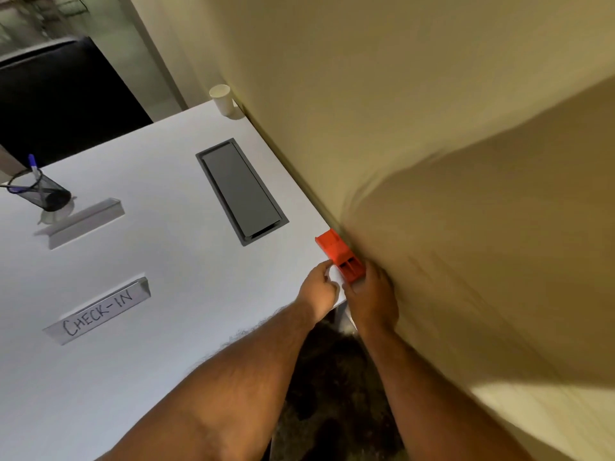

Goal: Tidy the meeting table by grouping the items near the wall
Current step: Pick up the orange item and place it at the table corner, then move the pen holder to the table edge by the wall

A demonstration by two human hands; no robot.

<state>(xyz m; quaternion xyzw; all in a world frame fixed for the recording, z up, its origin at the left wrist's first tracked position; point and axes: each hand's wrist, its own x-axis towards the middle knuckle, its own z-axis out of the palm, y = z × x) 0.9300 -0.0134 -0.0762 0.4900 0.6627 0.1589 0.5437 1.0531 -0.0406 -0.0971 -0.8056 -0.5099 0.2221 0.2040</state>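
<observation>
Two hands (pixel 317 287) (pixel 371 297), one orange block (pixel 339 254), two signs (pixel 100 311) (pixel 83 221).

A cream wall (pixel 366 94) runs beside the white table (pixel 149 344), with a black chair (pixel 66 94) behind.

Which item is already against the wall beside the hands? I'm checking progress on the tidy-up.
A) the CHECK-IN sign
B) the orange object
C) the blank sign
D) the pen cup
B: the orange object lies along the wall at the table edge, both hands touching it.
</observation>
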